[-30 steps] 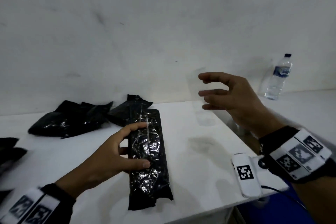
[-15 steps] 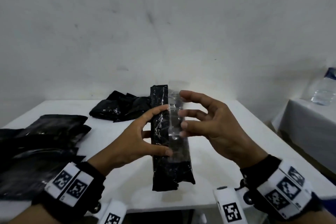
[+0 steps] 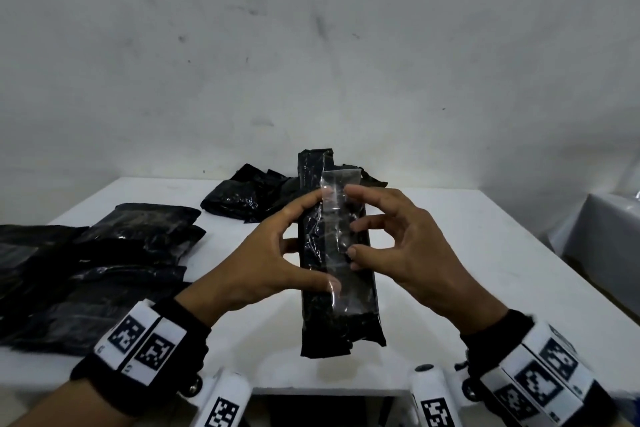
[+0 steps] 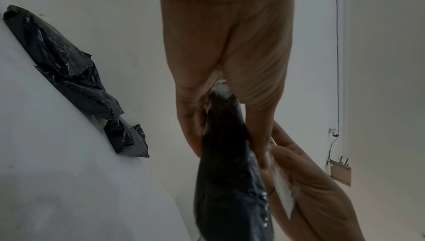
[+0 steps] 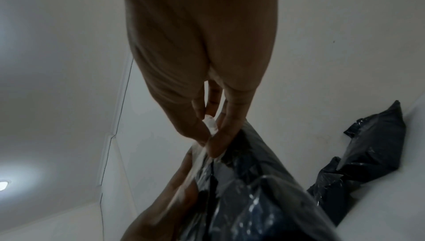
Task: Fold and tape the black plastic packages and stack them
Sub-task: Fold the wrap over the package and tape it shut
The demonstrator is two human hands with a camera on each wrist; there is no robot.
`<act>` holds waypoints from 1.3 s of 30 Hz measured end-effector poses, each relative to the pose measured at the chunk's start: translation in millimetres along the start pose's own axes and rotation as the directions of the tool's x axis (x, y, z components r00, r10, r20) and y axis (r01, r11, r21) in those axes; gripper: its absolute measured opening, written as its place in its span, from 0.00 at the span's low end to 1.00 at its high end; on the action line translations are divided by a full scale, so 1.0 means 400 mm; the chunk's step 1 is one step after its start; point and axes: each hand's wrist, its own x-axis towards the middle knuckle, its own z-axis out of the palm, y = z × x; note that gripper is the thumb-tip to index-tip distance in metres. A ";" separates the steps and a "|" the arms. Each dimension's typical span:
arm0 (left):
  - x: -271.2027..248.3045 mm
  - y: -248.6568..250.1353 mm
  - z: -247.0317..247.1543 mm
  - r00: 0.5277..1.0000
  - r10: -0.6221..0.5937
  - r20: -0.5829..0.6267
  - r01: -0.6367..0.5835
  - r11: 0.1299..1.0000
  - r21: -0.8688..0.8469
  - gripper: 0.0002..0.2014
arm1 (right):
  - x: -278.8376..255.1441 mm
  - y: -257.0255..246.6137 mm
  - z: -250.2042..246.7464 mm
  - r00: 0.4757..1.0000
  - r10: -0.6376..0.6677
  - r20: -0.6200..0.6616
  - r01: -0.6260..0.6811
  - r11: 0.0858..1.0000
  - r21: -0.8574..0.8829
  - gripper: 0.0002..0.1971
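A long, folded black plastic package (image 3: 337,322) is held tilted above the white table (image 3: 467,253). My left hand (image 3: 322,239) grips its left edge, index finger high and thumb low across the front. A clear tape strip (image 3: 341,180) runs lengthwise down the package front. My right hand (image 3: 349,222) pinches this strip against the package with thumb and fingertips. The left wrist view shows the package (image 4: 230,181) between my fingers and the tape (image 4: 284,190) beside it. In the right wrist view the tape (image 5: 210,125) sits pinched above the package (image 5: 264,199).
Several flat black packages (image 3: 104,270) lie piled on the table's left side. Crumpled black bags (image 3: 249,198) sit at the back by the wall. A second white table (image 3: 606,236) stands to the right across a gap.
My left hand has lifted the package off the table. My right hand has carried the clear tape strip in from the right and laid it along the package front.
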 end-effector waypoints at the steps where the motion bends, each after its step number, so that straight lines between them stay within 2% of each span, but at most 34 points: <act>1: 0.000 -0.001 -0.001 1.000 0.002 -0.004 -0.002 1.000 -0.003 0.54 | 0.001 0.003 0.003 1.000 -0.006 -0.006 0.006 1.000 -0.029 0.37; 6: 0.000 -0.009 -0.002 1.000 0.004 -0.009 -0.004 1.000 -0.007 0.54 | -0.004 0.011 0.017 0.997 -0.074 -0.015 0.067 0.965 -0.254 0.37; 13: 0.001 -0.014 0.000 1.000 0.001 -0.025 0.000 1.000 0.013 0.55 | -0.013 -0.010 0.033 0.995 -0.094 0.018 0.094 0.912 -0.398 0.37; 24: 0.001 -0.014 0.000 1.000 0.014 -0.010 -0.013 1.000 0.016 0.56 | -0.016 0.000 0.041 0.994 -0.100 0.047 0.110 0.854 -0.509 0.38; 29: 0.001 -0.016 -0.005 1.000 0.019 -0.005 -0.019 1.000 -0.006 0.56 | -0.015 0.006 0.021 0.991 -0.103 0.084 0.132 0.763 -0.632 0.40; 36: -0.008 -0.009 -0.020 0.994 -0.010 0.105 0.019 0.996 -0.086 0.59 | -0.010 0.017 -0.002 0.993 -0.090 0.075 0.116 0.827 -0.550 0.41; 39: -0.008 -0.011 -0.020 0.993 -0.028 0.112 0.046 0.987 -0.156 0.50 | -0.010 0.018 -0.004 0.993 -0.084 0.086 0.117 0.829 -0.547 0.41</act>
